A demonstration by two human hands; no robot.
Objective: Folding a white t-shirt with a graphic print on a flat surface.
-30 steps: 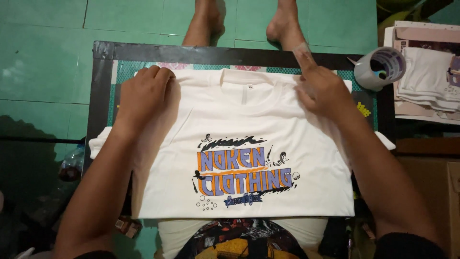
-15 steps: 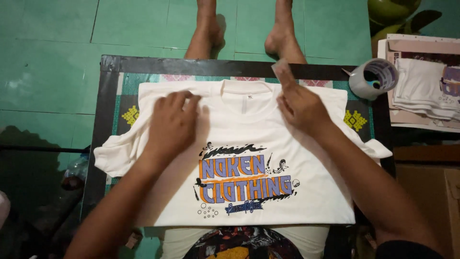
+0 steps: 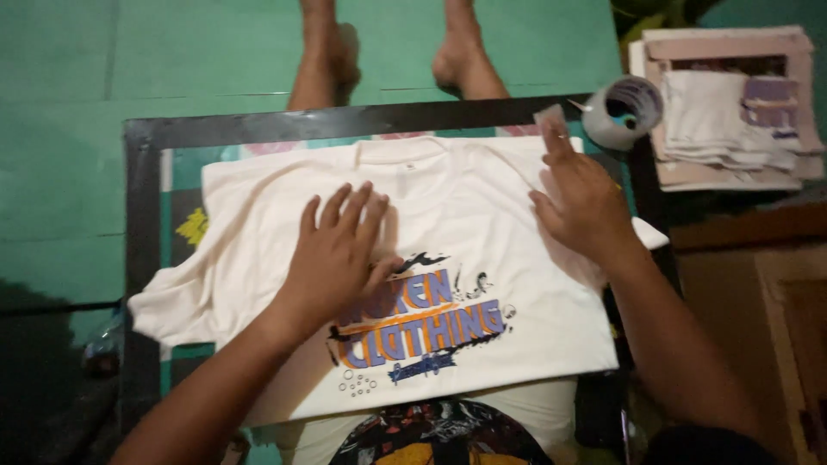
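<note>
While both palms press flat on the cream T-shirt spread over the black-framed board, the left hand and right hand keep fingers splayed, grasping nothing; smoothing seems under way, and outward strokes toward the sleeves look called for next

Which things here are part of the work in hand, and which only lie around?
In use:
left hand, flat on the white T-shirt
right hand, also on it
black-framed board underneath

Lying about:
tape roll
stack of folded cloth
</note>
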